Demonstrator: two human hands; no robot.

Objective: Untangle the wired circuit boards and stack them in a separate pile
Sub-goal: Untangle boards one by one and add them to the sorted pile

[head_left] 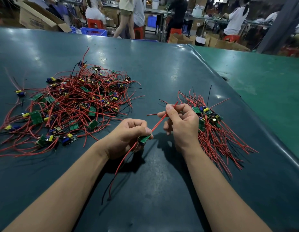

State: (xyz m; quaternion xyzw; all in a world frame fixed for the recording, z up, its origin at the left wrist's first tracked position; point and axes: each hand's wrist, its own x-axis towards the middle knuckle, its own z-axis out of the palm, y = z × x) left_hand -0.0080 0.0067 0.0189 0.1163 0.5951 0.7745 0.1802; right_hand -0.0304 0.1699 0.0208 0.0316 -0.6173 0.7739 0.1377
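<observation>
The left hand (128, 134) pinches a board (144, 138) between thumb and curled fingers (137, 129), held just above the surface (162, 67). Its red wire (159, 120) runs up and to the right, into the right hand (182, 124), which pinches it near the free end. Other leads trail down toward the person. The sorted pile (210, 124) lies just beyond the right hand, the nearer one; the tangled heap (75, 104) sits well to the left. The board probably goes right next, laid along that pile's wires.
</observation>
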